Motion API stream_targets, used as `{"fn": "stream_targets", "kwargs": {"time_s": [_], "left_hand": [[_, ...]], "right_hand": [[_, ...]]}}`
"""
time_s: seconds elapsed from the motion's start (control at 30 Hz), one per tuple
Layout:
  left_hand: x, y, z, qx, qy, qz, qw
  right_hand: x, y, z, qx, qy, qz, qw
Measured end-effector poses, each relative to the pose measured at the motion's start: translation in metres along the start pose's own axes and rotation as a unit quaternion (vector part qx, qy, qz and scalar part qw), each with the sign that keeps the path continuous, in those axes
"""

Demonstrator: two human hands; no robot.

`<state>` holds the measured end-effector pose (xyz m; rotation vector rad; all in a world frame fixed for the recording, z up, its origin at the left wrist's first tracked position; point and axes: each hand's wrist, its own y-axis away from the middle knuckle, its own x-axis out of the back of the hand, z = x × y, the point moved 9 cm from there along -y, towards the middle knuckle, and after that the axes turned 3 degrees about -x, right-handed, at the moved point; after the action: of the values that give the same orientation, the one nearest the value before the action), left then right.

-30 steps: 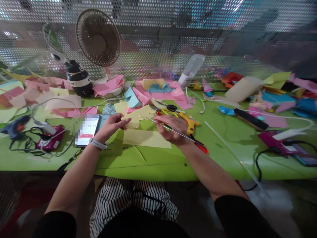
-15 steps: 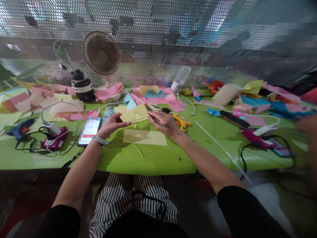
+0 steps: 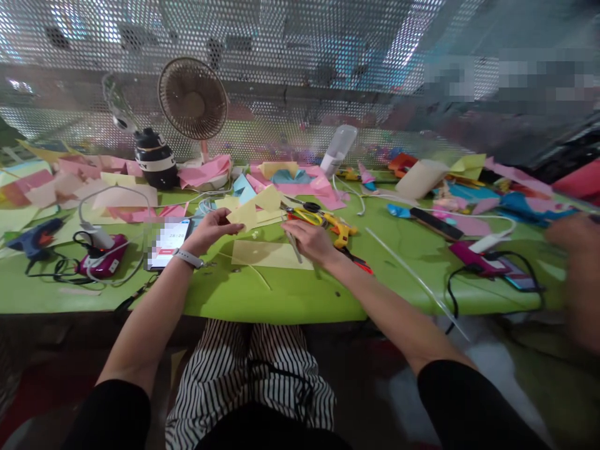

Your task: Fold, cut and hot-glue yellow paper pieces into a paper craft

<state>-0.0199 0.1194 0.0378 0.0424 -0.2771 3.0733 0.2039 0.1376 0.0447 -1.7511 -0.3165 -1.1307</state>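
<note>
Pinching folded yellow paper (image 3: 244, 215) over the green table (image 3: 234, 305), the left hand (image 3: 209, 230) keeps a narrow grip; the right hand (image 3: 313, 239) grips a slim metal tool (image 3: 295, 247) above a flat yellow sheet (image 3: 262, 254).

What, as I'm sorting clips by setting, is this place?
Probably a paper-craft workspace: a green table strewn with coloured paper, black-handled scissors and what looks like a glue gun.

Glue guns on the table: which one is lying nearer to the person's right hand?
The yellow glue gun, lying just to the right of the right hand. The dark blue glue gun lies far away, near the left edge of the view.
</note>
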Motion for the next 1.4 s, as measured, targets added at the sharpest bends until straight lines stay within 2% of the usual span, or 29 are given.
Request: {"fn": "stream_targets", "kwargs": {"time_s": [0.17, 0.27, 0.4, 0.47, 0.53, 0.6, 0.7, 0.77, 0.83, 0.87, 0.93, 1.03, 1.1, 1.23, 1.33, 1.4], "left_hand": [[0.002, 0.001, 0.003, 0.009, -0.006, 0.018, 1.0], [0.004, 0.0, 0.003, 0.006, -0.022, 0.027, 0.999], [0.003, -0.004, 0.003, -0.013, -0.047, 0.014, 0.999], [0.002, -0.005, 0.004, -0.015, -0.05, 0.008, 0.999], [0.002, -0.004, 0.006, -0.014, -0.058, 0.005, 0.998], [0.001, -0.003, 0.008, -0.013, -0.066, 0.004, 0.998], [0.001, -0.003, 0.01, -0.01, -0.068, 0.004, 0.998], [0.001, -0.003, 0.01, -0.012, -0.067, 0.008, 0.998], [0.002, -0.004, 0.011, -0.018, -0.063, 0.012, 0.998], [0.002, -0.004, 0.011, -0.02, -0.059, 0.013, 0.998], [0.001, -0.004, 0.009, -0.019, -0.043, 0.009, 0.999], [0.0, -0.004, 0.007, -0.013, -0.023, -0.002, 1.0], [0.0, -0.004, 0.006, -0.011, -0.023, -0.001, 1.0], [-0.001, -0.001, 0.002, 0.009, -0.047, -0.021, 0.999], [-0.006, 0.001, 0.0, 0.021, -0.048, -0.056, 0.997], [-0.008, 0.001, -0.001, 0.016, -0.039, -0.065, 0.997]], "right_hand": [[-0.024, 0.004, 0.007, -0.028, 0.007, -0.046, 0.999], [-0.03, 0.006, 0.012, -0.054, -0.014, -0.067, 0.996], [-0.011, 0.003, 0.033, -0.096, -0.068, -0.015, 0.993], [0.005, 0.002, 0.056, -0.134, -0.084, 0.029, 0.987], [0.021, 0.005, 0.087, -0.204, -0.073, 0.062, 0.974], [0.033, 0.015, 0.122, -0.307, -0.038, 0.063, 0.949], [0.048, 0.042, 0.164, -0.465, 0.034, -0.005, 0.885], [0.061, 0.063, 0.18, -0.543, 0.084, -0.046, 0.834], [0.07, 0.079, 0.189, -0.59, 0.111, -0.08, 0.796], [0.068, 0.086, 0.192, -0.606, 0.103, -0.105, 0.782], [0.052, 0.095, 0.194, -0.623, 0.043, -0.171, 0.762], [0.024, 0.099, 0.192, -0.616, -0.039, -0.231, 0.752], [0.017, 0.1, 0.193, -0.637, -0.08, -0.198, 0.741], [0.014, 0.113, 0.192, -0.693, -0.206, -0.089, 0.685], [0.02, 0.116, 0.189, -0.688, -0.272, -0.026, 0.673], [0.027, 0.113, 0.19, -0.664, -0.331, 0.041, 0.669]]}}
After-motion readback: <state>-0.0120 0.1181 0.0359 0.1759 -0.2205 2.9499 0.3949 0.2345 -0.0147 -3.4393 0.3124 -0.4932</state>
